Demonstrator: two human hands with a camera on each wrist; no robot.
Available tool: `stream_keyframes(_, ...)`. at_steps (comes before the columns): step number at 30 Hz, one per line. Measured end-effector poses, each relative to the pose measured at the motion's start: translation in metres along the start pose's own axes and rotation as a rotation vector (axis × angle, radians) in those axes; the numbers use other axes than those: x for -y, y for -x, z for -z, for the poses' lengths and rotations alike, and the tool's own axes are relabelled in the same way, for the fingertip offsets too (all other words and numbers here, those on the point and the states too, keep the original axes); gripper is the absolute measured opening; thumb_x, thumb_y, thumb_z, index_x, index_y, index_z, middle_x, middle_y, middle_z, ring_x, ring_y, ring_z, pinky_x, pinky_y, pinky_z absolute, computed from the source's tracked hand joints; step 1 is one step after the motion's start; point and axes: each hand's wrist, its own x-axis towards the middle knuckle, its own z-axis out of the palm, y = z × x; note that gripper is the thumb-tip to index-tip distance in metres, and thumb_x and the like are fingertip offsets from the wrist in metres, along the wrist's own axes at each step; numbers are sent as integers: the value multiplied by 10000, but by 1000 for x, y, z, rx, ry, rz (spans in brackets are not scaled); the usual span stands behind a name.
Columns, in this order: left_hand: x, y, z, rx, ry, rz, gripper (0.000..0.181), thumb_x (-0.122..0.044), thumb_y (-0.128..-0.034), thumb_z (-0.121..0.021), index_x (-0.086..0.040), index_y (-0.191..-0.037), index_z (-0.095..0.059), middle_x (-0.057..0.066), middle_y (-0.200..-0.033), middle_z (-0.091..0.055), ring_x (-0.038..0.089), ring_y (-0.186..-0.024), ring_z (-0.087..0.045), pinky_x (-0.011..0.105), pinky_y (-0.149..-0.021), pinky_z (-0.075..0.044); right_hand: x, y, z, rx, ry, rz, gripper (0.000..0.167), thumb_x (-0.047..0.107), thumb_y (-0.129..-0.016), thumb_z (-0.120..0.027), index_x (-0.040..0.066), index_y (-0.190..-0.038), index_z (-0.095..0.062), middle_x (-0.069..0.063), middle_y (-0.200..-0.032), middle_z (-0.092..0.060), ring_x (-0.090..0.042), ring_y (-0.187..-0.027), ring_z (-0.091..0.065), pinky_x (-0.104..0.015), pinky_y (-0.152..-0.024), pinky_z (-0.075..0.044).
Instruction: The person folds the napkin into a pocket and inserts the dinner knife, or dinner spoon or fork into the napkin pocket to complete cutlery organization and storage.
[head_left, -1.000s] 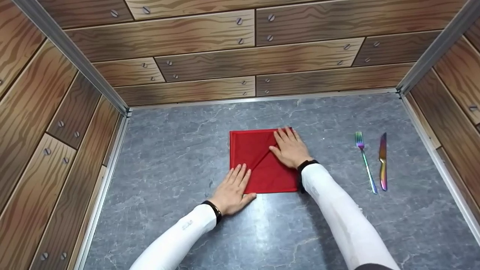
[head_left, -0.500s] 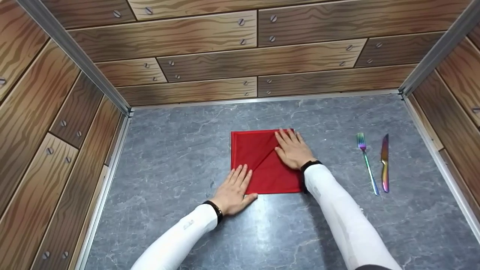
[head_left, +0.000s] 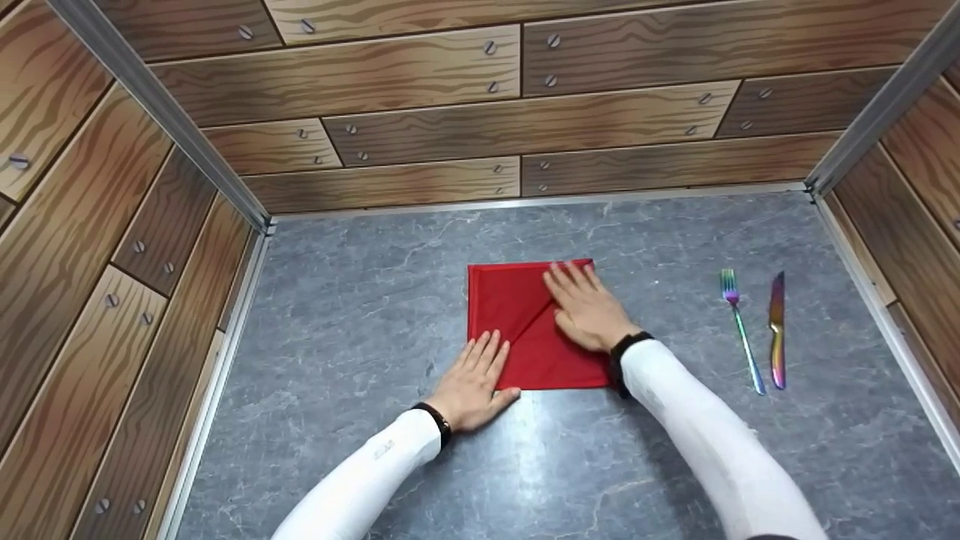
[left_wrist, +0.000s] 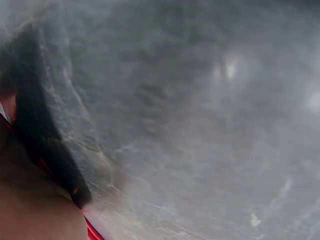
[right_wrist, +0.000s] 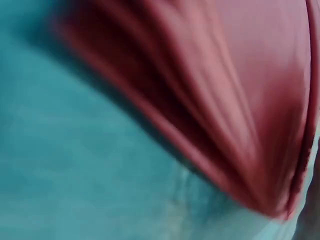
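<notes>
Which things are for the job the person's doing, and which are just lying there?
For the job:
red cloth, the folded one in the middle

Seemingly just lying there:
fork, untouched
knife, beside the fork, untouched

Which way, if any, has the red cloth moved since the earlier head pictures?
No, not visibly. Against the lowest vertical seam on the back wall, the red cloth lies where it did; the view drifted slightly.
</notes>
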Motion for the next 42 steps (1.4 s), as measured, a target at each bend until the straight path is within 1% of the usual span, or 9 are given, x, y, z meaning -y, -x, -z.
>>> stream_keyframes(2,0,-1,-3,11,-6,5,832,-667,-984,-135,-102,-1582,-9,104,-1640,50,278,-1488,84,426,-1191,35,14,7,0,21,30,81,643,330,-1005,-361,93,-1574,-179,-93,-1631,-111,-327,-1487,-34,-506,-1183,1)
stream_keyframes(6,1,-2,-6,9,-15,6,826,-667,-981,-102,-109,-1580,7,91,-1640,61,259,-1486,100,408,-1188,53,38,20,-3,73,31,234,633,372,-1023,-351,98,-1571,-192,-78,-1632,-108,-308,-1489,-37,-495,-1186,-18)
stream_keyframes(9,2,-2,-6,12,-17,8,822,-666,-979,-93,-112,-1577,10,84,-1639,61,251,-1486,98,398,-1186,59,43,25,-7,64,22,270,641,453,-1038,-327,94,-1562,-238,-81,-1625,-152,-306,-1487,-78,-492,-1187,-51)
stream_keyframes(13,2,-2,-6,18,-19,11,824,-671,-977,-89,-118,-1578,16,79,-1639,70,250,-1486,104,398,-1185,66,34,21,-11,34,18,211,719,581,-1021,-260,111,-1565,-242,-79,-1622,-172,-300,-1486,-96,-490,-1187,-55)
stream_keyframes(18,1,-1,-2,18,-17,5,820,-660,-986,-125,-110,-1580,3,94,-1640,56,272,-1488,85,409,-1187,55,7,10,-13,60,-6,86,771,648,-995,-173,148,-1582,-147,-67,-1635,-87,-278,-1492,-5,-472,-1184,36)
stream_keyframes(22,2,-2,-5,19,-24,9,823,-675,-976,-104,-129,-1576,32,75,-1641,70,258,-1487,101,394,-1180,82,-15,3,-13,41,-18,-20,783,651,-994,-189,136,-1583,-149,-102,-1634,-81,-305,-1490,8,-483,-1179,53)
stream_keyframes(26,3,-1,-6,10,-22,5,827,-680,-972,-95,-130,-1576,29,75,-1642,64,257,-1488,94,394,-1182,74,-30,-1,-11,23,-18,-97,771,642,-998,-220,142,-1583,-167,-124,-1630,-106,-321,-1488,-36,-511,-1179,13)
stream_keyframes(37,4,-1,-7,-16,30,-3,810,-664,-984,-120,-127,-1581,-10,73,-1643,50,240,-1488,95,384,-1187,57,-34,-2,-13,25,-110,-121,723,604,-1015,-227,164,-1585,-168,-115,-1632,-102,-307,-1490,-20,-519,-1177,3)
stream_keyframes(42,5,-1,-5,-15,52,-7,807,-658,-989,-136,-124,-1581,-9,73,-1642,54,242,-1487,100,386,-1187,57,-36,-3,-18,24,-119,-133,747,640,-1000,-195,185,-1590,-132,-95,-1639,-67,-284,-1492,10,-507,-1179,7)
